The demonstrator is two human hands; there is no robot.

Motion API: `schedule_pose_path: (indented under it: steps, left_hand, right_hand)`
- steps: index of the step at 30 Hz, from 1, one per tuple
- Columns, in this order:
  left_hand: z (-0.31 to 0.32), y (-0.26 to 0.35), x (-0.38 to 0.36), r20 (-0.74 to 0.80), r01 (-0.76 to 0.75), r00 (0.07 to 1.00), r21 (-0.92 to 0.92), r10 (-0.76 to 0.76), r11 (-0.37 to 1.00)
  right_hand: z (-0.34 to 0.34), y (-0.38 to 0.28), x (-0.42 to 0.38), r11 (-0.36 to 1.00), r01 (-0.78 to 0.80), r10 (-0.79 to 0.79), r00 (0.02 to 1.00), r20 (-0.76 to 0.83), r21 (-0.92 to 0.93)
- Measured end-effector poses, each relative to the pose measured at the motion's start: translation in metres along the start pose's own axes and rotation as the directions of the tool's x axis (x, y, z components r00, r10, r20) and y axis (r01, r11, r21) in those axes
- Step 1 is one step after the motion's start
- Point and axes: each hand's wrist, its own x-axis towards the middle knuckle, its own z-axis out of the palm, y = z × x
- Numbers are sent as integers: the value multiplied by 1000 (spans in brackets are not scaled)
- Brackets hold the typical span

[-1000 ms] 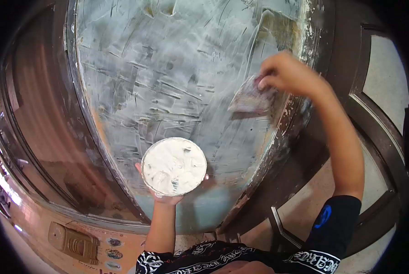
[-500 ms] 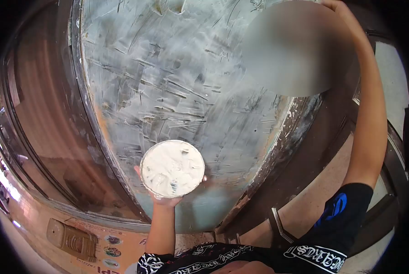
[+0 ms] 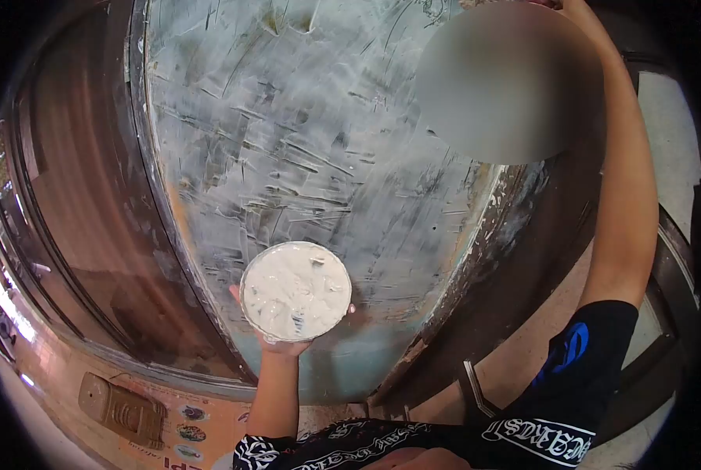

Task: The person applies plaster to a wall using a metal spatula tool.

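Right-arm shift: right hand [image 3: 571, 6] now higher, at the view's top edge; I cannot tell its grip, cut off there beside a blurred patch.
Left grip: left hand [image 3: 285, 345] cradling the round tub [image 3: 295, 291] from beneath, fingers around its sides.
Tub contents: white paste, directly above the left palm.
Panel: streaked grey panel [image 3: 311, 149] beyond the left grip.

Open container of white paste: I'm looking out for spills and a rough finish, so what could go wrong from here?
The container has only the left hand under it, so a tilt might spill the white paste. The panel shows ridges and streaks, which could dry uneven. The right hand reaches high, so control may suffer.
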Motion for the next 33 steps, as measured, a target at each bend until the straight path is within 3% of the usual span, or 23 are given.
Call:
schedule_pose_path:
  steps: [3,5,6,9,11,12,13,14,15,16,17,19,21,23,25,26,27,28,29,31,32,33]
  left_hand:
    - [-12,10,-6,-9,-14,1000,109,15,994]
    - [-12,11,-5,12,-31,999,126,29,992]
    - [-13,11,-5,32,-33,999,121,30,992]
    - [-11,9,-6,-26,-39,999,109,42,993]
    - [-9,6,-2,-23,-49,999,37,50,998]
    - [-11,6,-2,4,-40,999,82,40,996]
    - [-12,7,-2,31,-35,999,127,31,991]
    - [-12,7,-3,30,-38,999,128,35,991]
    - [-13,9,-5,9,-47,999,142,46,989]
    - [-13,10,-6,-12,-56,998,155,59,986]
    - [-13,11,-7,-13,-59,998,154,62,986]
    - [-13,13,-8,-1,-82,997,142,83,987]
    - [-16,16,-9,59,-72,996,149,64,986]
    - [-17,16,-10,-84,-75,993,102,84,992]
    - [-16,14,-11,-24,-55,998,80,58,995]
    - [-15,14,-12,25,-28,999,92,26,995]
    - [-14,15,-13,74,-1,997,108,-7,994]
    - [-15,14,-18,-40,-36,998,111,41,993]
    - [-14,16,-19,-38,-39,998,116,44,993]
    - [-13,19,-23,72,-39,997,108,32,993]
    - [-15,22,-29,-22,-53,998,173,58,983]
    - [-17,25,-33,-27,-50,998,173,56,984]
  right_hand:
    - [12,4,-12,976,208,-162,894,418,-65]
    - [52,-14,-55,971,238,-222,886,407,12]
    - [62,-32,-61,945,308,-195,798,570,-108]
    - [91,-15,-65,899,404,-282,828,484,-168]
    - [76,2,-40,912,372,-302,894,330,-172]
    - [62,16,-22,861,392,-336,917,217,-324]
    - [43,11,-12,966,210,-183,968,174,-154]
    - [19,25,10,925,232,-183,966,183,-301]
    - [11,-9,-4,991,-66,60,996,62,113]
    - [2,-11,-10,991,132,-132,990,-50,-16]
    - [-8,-6,-2,999,2,-1,1000,-23,50]
    - [-8,27,11,995,96,-86,975,206,-38]
    - [22,26,-11,988,152,-136,953,271,-39]
    - [54,5,-38,965,260,-229,890,395,-26]
    - [65,-1,-38,918,298,-205,921,330,-262]
    - [61,5,-33,919,296,-205,924,324,-261]
    - [52,18,-25,945,228,-178,960,214,-234]
    - [43,35,-15,967,163,-144,984,107,-197]
    - [35,64,-4,980,177,-174,984,37,-95]
    - [25,60,-21,992,-20,38,989,-142,125]
    - [25,64,-28,992,-23,41,990,-139,127]
    - [27,65,-37,957,45,0,987,-158,285]
